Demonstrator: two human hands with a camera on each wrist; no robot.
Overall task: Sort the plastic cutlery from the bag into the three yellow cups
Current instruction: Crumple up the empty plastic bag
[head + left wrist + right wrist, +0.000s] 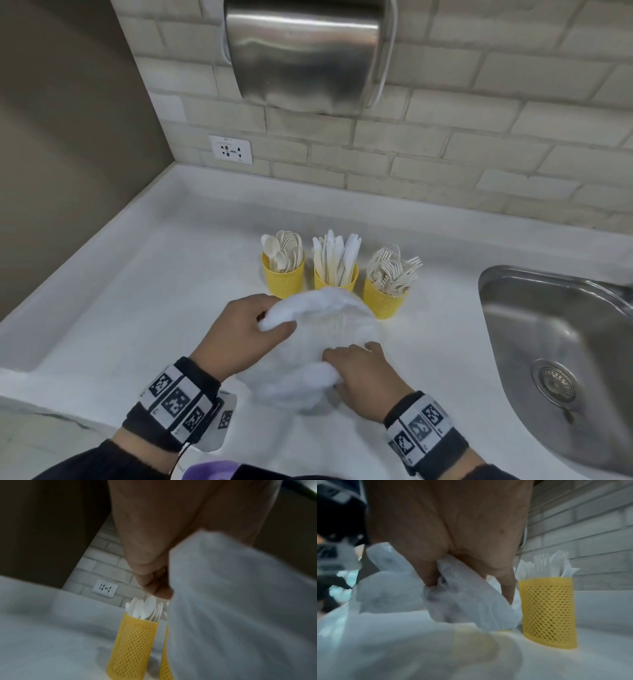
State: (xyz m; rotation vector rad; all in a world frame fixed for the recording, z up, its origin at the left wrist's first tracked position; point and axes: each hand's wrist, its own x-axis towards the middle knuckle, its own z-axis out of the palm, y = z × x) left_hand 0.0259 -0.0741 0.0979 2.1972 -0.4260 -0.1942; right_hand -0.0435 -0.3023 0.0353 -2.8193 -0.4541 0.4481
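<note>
Three yellow mesh cups stand in a row on the white counter: the spoon cup (283, 277) at left, the knife cup (336, 274) in the middle, the fork cup (385, 297) at right. A thin white plastic bag (318, 346) lies crumpled just in front of them. My left hand (239, 334) grips the bag's far left edge, thumb curled over it. My right hand (366, 378) grips the near right part. In the left wrist view the bag (240, 608) hangs beside the spoon cup (135, 645). The right wrist view shows fingers (506, 582) closed on bag folds (462, 592) beside the fork cup (549, 612).
A steel sink (565, 356) is sunk into the counter at the right. A metal hand dryer (308, 51) hangs on the brick-tile wall above, with a wall socket (230, 149) at the back left. The counter (154, 291) has a raised left rim.
</note>
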